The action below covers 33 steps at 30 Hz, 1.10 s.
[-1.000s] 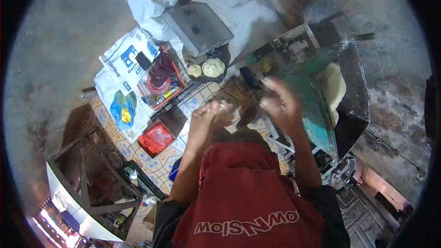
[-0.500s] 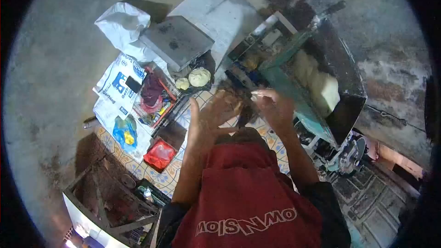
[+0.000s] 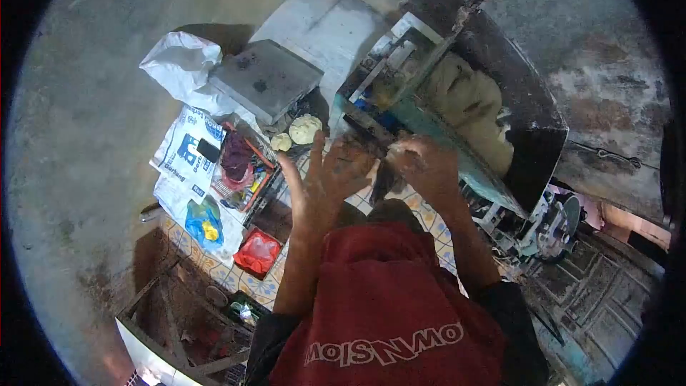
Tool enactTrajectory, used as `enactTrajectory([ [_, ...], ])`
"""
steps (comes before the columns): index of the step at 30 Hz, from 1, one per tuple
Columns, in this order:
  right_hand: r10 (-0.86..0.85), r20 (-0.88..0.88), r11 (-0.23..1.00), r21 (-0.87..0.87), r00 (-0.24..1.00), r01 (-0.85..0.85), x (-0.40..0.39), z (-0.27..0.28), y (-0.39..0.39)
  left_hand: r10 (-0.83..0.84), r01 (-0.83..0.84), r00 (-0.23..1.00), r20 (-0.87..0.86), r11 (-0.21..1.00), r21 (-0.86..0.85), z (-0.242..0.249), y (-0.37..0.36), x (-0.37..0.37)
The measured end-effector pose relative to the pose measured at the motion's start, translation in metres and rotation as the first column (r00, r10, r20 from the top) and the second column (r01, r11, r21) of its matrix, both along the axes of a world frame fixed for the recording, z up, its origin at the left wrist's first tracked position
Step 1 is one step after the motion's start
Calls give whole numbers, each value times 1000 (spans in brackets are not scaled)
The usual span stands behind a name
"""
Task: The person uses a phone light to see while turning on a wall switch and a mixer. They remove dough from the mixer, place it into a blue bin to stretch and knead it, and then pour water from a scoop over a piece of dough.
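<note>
"Gerbang" marks a white sack (image 3: 187,151); pale, rounded dough balls (image 3: 306,129) sit just beyond the left hand (image 3: 330,182), its grip spread wide. Whether the curled right hand (image 3: 429,171) holds anything, I cannot tell.

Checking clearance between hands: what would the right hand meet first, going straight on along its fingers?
Probably the left hand: the right hand points towards its spread fingers. Depth is unclear, so it might pass over or under.
</note>
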State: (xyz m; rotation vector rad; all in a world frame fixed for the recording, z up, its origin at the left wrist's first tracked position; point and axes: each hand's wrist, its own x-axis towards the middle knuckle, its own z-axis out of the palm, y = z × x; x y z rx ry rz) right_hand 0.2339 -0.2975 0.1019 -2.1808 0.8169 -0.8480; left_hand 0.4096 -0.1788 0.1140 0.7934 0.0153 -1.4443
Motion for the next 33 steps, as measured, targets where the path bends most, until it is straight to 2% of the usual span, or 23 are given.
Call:
enactTrajectory([
  [1, 67, -84, 970, 240, 994, -45, 7, 25, 4, 68, -70, 994, -86, 998, -11, 2, -3, -3],
  [4, 144, 36, 989, 21, 989, -145, 32, 32, 21, 76, -121, 962, -263, 980, -161, 1, -3, -9],
  [5, 182, 27, 982, -52, 983, -181, 40, 31, 26, 66, -107, 973, -223, 978, -178, -4, -3, -10],
  [7, 252, 0, 950, -193, 968, -247, 52, 23, 36, 73, -117, 962, -265, 981, -155, 2, -5, -18],
  [10, 225, -84, 933, -270, 971, -239, 51, 11, 53, 73, -110, 963, -261, 985, -132, 3, -5, -19],
  [11, 253, -42, 951, -175, 967, -256, 51, 9, 56, 77, -113, 961, -266, 986, -123, -1, -3, -20],
  [13, 320, -155, 941, -60, 935, -332, 42, 20, 55, 64, -97, 971, -230, 986, -137, -8, 0, -24],
  [14, 355, -208, 932, 1, 911, -363, 37, 26, 53, 131, -164, 957, -257, 980, -111, -8, -1, -23],
  [16, 440, -70, 896, 100, 895, -432, 24, 20, 49, 262, -291, 915, -308, 955, -51, -2, -7, -20],
  [17, 477, 2, 870, 144, 879, -472, 20, 20, 47, 225, -261, 946, -232, 955, -138, -8, -3, -14],
  [20, 290, 56, 907, 303, 956, -293, 21, 38, 27, 127, -132, 991, -38, 973, -192, 5, -13, -9],
  [21, 205, 53, 952, 223, 977, -212, 24, 36, 21, 61, -43, 995, 83, 977, -207, -5, -11, -7],
  [23, 27, 61, 998, 58, 998, -31, 29, 31, 10, 13, -28, 998, -56, 963, -268, -2, -9, -12],
  [24, -5, 68, 996, 95, 998, -2, 28, 28, 6, -16, -22, 992, -125, 955, -297, 1, -9, -15],
  [25, -38, 77, 991, 131, 996, 28, 26, 25, 3, 28, -46, 997, -73, 967, -251, 5, -12, -22],
  [26, -71, 86, 984, 169, 994, 56, 24, 21, 0, -10, 1, 1000, -28, 953, -302, 3, -13, -24],
  [27, -5, 68, 957, 291, 998, -15, 19, 16, -6, -41, 45, 999, 18, 936, -350, -1, -12, -26],
  [28, 83, 59, 879, 466, 995, -101, 13, 15, -15, -91, 130, 988, 127, 930, -344, -2, -13, -24],
  [29, 172, 69, 761, 624, 983, -177, 6, 13, -23, -137, 212, 962, 236, 919, -333, -4, -13, -22],
  [30, 255, 99, 607, 758, 962, -239, 2, 11, -28, -196, 269, 951, 241, 907, -323, -8, -11, -17],
  [31, 376, 115, 667, 656, 919, -355, 0, 18, -33, -255, 325, 935, 245, 892, -314, -16, -8, -12],
  [33, 479, 177, 545, 708, 860, -450, 5, 28, -38, -306, 384, 898, 316, 896, -224, -6, -15, -14],
])
